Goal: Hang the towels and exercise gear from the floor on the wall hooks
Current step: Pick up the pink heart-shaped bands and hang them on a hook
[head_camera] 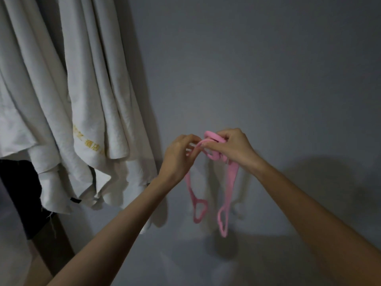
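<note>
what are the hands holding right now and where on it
Both hands, left hand and right hand, pinch a pink stretch band at its bunched top; its two looped handles dangle free below.

**Setting: dim domestic interior, probably a home bathroom or bedroom corner**

Plain, unpatterned grey wall (pixel 257 65) fills most of the view; light is low and throws soft shadows on it. White towels (pixel 61 96) hang in long folds at the left, one with a yellow embroidered mark near its hem, too blurred to read. A dark garment (pixel 22 195) hangs below and beside them. A pink exercise band (pixel 228 195) with looped ends is held in front of the wall. Bare forearms, no work clothing or tools seen.
</note>
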Motion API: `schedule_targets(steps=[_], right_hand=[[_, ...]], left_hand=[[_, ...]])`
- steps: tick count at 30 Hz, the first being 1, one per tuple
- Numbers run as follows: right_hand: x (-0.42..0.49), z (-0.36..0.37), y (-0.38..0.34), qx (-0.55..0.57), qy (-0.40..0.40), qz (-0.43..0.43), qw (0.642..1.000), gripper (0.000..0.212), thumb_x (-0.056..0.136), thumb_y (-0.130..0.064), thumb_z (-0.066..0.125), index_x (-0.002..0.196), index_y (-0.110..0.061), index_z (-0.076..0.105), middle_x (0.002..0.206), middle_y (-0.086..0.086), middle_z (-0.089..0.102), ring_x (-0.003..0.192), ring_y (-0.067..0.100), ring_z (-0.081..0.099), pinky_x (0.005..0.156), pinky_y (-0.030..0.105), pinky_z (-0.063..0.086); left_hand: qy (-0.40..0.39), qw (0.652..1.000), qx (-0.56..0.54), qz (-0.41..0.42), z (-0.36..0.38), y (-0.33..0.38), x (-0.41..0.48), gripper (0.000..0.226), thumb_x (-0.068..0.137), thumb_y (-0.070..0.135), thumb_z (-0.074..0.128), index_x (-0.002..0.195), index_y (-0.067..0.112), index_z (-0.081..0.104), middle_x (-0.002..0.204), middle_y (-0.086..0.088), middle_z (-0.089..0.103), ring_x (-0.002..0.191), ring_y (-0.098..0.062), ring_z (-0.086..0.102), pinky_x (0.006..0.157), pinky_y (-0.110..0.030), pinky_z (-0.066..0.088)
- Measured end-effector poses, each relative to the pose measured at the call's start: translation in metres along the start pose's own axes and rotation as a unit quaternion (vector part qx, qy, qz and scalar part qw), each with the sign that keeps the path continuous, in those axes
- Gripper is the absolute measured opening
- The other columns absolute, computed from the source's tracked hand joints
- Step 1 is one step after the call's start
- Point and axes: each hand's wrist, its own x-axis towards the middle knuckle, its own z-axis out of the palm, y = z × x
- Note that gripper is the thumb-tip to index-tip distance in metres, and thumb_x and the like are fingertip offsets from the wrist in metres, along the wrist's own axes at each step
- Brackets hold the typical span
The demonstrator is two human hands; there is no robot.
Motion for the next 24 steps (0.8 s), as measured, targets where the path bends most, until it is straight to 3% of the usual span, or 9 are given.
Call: schedule_targets(steps=[3, 6, 9, 12, 14, 16, 19, 21, 24], right_hand=[[0.004, -0.002, -0.003, 0.032, -0.007, 0.036, 0.999, 0.01, 0.069, -0.024, 0.081, 0.066, -0.024, 0.071, 0.058, -0.012, 0.061, 0.055, 0.004, 0.054, 0.054, 0.025, 0.046], [0.008, -0.007, -0.008, 0.098, 0.001, 0.067, 0.993, 0.021, 0.075, -0.02, 0.076, 0.085, -0.003, 0.069, 0.076, 0.0, 0.064, 0.064, 0.006, 0.057, 0.065, 0.024, 0.048], [0.009, -0.015, -0.02, 0.083, 0.026, 0.048, 0.995, 0.023, 0.091, -0.023, 0.059, 0.078, -0.005, 0.067, 0.065, 0.001, 0.059, 0.043, -0.006, 0.049, 0.049, 0.004, 0.036], [0.015, -0.024, -0.024, 0.018, 0.018, 0.038, 0.999, 0.025, 0.091, -0.023, 0.056, 0.071, -0.015, 0.068, 0.06, 0.002, 0.063, 0.045, -0.003, 0.053, 0.054, 0.012, 0.039], [0.02, -0.031, -0.028, -0.034, 0.022, 0.048, 0.998, 0.024, 0.087, -0.023, 0.056, 0.066, -0.02, 0.067, 0.052, -0.002, 0.064, 0.046, 0.004, 0.056, 0.054, 0.022, 0.043], [0.022, -0.037, -0.035, -0.055, 0.023, 0.064, 0.996, 0.023, 0.087, -0.018, 0.052, 0.069, -0.019, 0.065, 0.048, -0.003, 0.062, 0.04, 0.005, 0.055, 0.047, 0.02, 0.043], [0.02, -0.038, -0.048, -0.103, 0.031, 0.055, 0.993, 0.016, 0.089, -0.018, 0.05, 0.084, -0.01, 0.063, 0.063, 0.004, 0.066, 0.04, 0.01, 0.053, 0.042, 0.019, 0.04], [0.02, -0.038, -0.053, -0.168, 0.046, 0.029, 0.984, 0.016, 0.091, -0.025, 0.051, 0.088, -0.011, 0.059, 0.076, 0.004, 0.069, 0.056, 0.013, 0.056, 0.049, 0.02, 0.037], [0.017, -0.036, -0.064, -0.134, 0.062, 0.012, 0.989, 0.011, 0.091, -0.025, 0.054, 0.086, -0.016, 0.058, 0.076, -0.003, 0.068, 0.054, 0.0, 0.05, 0.052, 0.014, 0.035]], left_hand=[[-0.01, 1.0, -0.027, 0.001, -0.006, 0.005, 0.006, 0.014, 0.084, 0.027, 0.068, 0.092, 0.015, 0.067, 0.075, 0.008, 0.068, 0.073, -0.001, 0.066, 0.068, -0.016, 0.052], [-0.033, 0.998, -0.047, -0.012, -0.012, 0.001, 0.011, 0.011, 0.084, 0.024, 0.068, 0.092, 0.017, 0.066, 0.071, 0.008, 0.069, 0.062, 0.002, 0.065, 0.068, -0.023, 0.056], [-0.044, 0.995, -0.068, -0.051, -0.018, 0.003, 0.017, 0.008, 0.086, 0.027, 0.066, 0.092, 0.021, 0.066, 0.071, 0.002, 0.071, 0.06, -0.003, 0.067, 0.063, -0.027, 0.058], [-0.05, 0.997, -0.001, -0.056, -0.024, 0.008, 0.026, 0.01, 0.087, 0.035, 0.063, 0.089, 0.025, 0.065, 0.07, 0.006, 0.07, 0.061, 0.0, 0.066, 0.062, -0.015, 0.049], [-0.061, 0.995, 0.029, -0.08, -0.029, 0.01, 0.035, 0.012, 0.087, 0.038, 0.061, 0.089, 0.026, 0.063, 0.069, 0.006, 0.069, 0.065, -0.007, 0.067, 0.064, -0.019, 0.048], [-0.066, 0.99, 0.027, -0.125, -0.033, 0.005, 0.042, 0.015, 0.088, 0.038, 0.058, 0.087, 0.024, 0.06, 0.071, 0.002, 0.07, 0.067, -0.013, 0.067, 0.067, -0.023, 0.049], [-0.052, 0.976, -0.064, -0.203, -0.04, -0.001, 0.05, 0.019, 0.092, 0.033, 0.054, 0.088, 0.015, 0.056, 0.08, -0.01, 0.072, 0.067, -0.019, 0.068, 0.067, -0.032, 0.059], [-0.048, 0.952, -0.162, -0.255, -0.045, 0.004, 0.053, 0.015, 0.095, 0.025, 0.051, 0.087, 0.012, 0.05, 0.091, -0.015, 0.069, 0.064, -0.018, 0.066, 0.056, -0.026, 0.058], [-0.057, 0.918, -0.264, -0.29, -0.048, 0.012, 0.057, 0.008, 0.097, 0.016, 0.046, 0.094, 0.009, 0.046, 0.097, -0.006, 0.067, 0.055, -0.011, 0.068, 0.053, -0.025, 0.056]])
